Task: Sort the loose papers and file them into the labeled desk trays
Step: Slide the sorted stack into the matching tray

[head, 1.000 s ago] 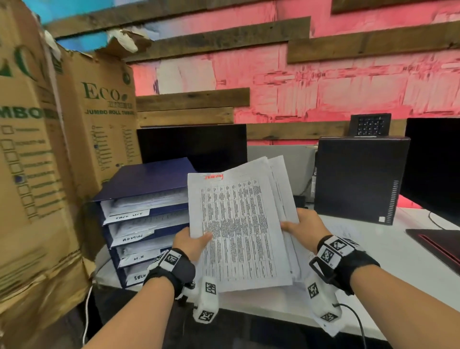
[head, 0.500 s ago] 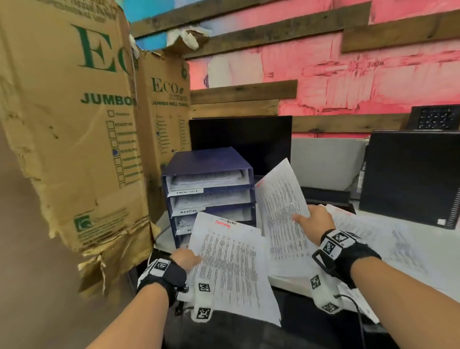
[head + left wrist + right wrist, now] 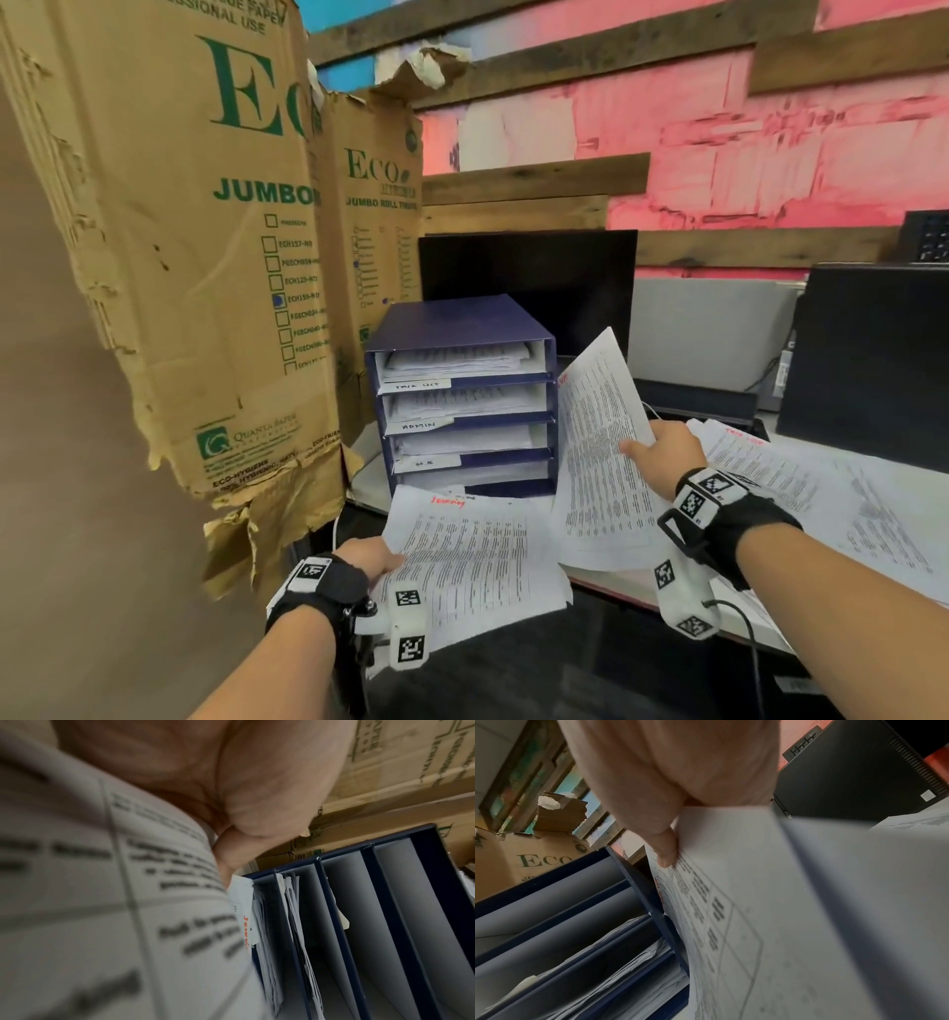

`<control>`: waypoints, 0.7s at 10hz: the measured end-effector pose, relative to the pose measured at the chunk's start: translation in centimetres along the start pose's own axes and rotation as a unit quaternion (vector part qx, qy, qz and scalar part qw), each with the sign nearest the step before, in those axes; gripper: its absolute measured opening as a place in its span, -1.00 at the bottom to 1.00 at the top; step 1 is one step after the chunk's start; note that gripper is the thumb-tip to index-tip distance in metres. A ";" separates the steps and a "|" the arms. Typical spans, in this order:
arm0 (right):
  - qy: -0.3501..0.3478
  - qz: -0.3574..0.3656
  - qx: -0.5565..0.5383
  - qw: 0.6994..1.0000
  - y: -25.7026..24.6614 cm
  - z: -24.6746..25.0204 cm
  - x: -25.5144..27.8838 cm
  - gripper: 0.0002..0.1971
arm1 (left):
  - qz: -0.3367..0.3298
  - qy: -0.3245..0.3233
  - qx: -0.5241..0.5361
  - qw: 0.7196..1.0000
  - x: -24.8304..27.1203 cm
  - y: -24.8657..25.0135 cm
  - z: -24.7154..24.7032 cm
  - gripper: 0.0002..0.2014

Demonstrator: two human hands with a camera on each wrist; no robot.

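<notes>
Both hands pinch printed sheets, left (image 3: 367,557) one red-marked, before trays (image 3: 464,401) labelled "ADMIN".

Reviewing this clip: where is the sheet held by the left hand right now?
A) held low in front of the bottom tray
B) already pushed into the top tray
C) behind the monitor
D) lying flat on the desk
A: the left hand grips the sheet by its edge, low before the tray stack's bottom tray, not yet inside it.

Two hands (image 3: 367,557) (image 3: 667,449), each holding one printed sheet (image 3: 472,555) (image 3: 598,437); one blue tray stack (image 3: 464,395) of four trays (three labels readable); two cardboard boxes (image 3: 195,257) (image 3: 372,216).
</notes>
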State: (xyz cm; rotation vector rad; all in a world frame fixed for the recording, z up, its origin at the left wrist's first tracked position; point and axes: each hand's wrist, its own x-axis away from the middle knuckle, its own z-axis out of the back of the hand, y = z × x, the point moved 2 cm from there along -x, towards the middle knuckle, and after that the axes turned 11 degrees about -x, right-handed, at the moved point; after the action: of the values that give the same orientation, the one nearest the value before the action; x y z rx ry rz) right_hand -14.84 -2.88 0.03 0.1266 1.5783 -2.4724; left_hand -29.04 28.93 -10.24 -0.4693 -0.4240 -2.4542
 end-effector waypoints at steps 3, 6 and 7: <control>0.010 -0.001 0.012 1.000 0.5 0.5 0.3 -0.74 | -0.023 0.023 0.185 0.982 -5.8 -0.8 -1.2 -0.03; 0.013 -0.007 0.013 1.000 0.9 1.7 -0.3 -0.73 | 0.009 0.067 0.244 0.967 -5.9 1.1 0.3 -0.55; 0.015 -0.003 0.015 1.000 1.0 1.6 -0.8 -0.73 | 0.038 0.078 0.234 0.968 -3.3 3.6 1.6 -0.56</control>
State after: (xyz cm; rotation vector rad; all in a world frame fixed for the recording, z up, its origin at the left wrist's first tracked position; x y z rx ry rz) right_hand -13.74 -4.63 0.02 0.1645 1.5562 -2.5114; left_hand -24.02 28.43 -9.52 -0.0898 -0.8710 -2.1975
